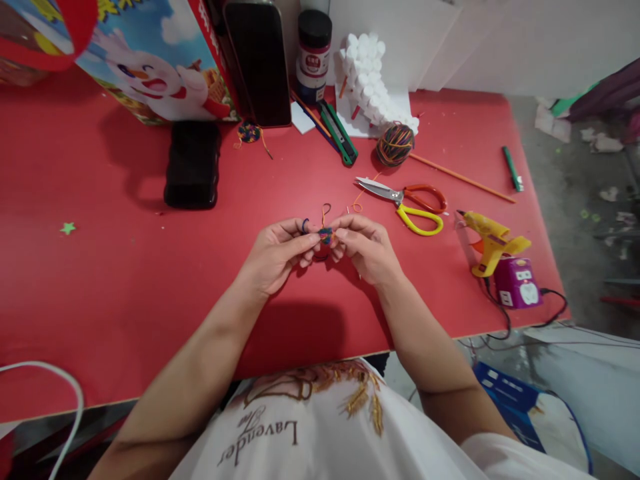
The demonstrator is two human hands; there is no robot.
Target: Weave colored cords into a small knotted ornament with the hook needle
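Both hands meet over the middle of the red table. A small multicolored crocheted piece [326,235] is pinched between them. My left hand [287,250] holds its left edge between thumb and fingers, with a dark loop of yarn around one finger. My right hand [367,247] pinches the right edge; a thin pale tool tip shows just above its fingers. Loose yarn ends stick up above the piece. A thin orange strand runs toward the multicolored yarn ball [395,145], beyond my right hand. Scissors [400,200] with red and yellow handles lie right of the strand, blades pointing left.
On the red table [125,287] are a black case [193,165], a standing phone [259,63], a jar [313,57], a green cutter [339,133], a small crocheted disc [249,132], a white pom-pom piece [367,73], an orange stick [463,178] and a yellow glue gun [490,240].
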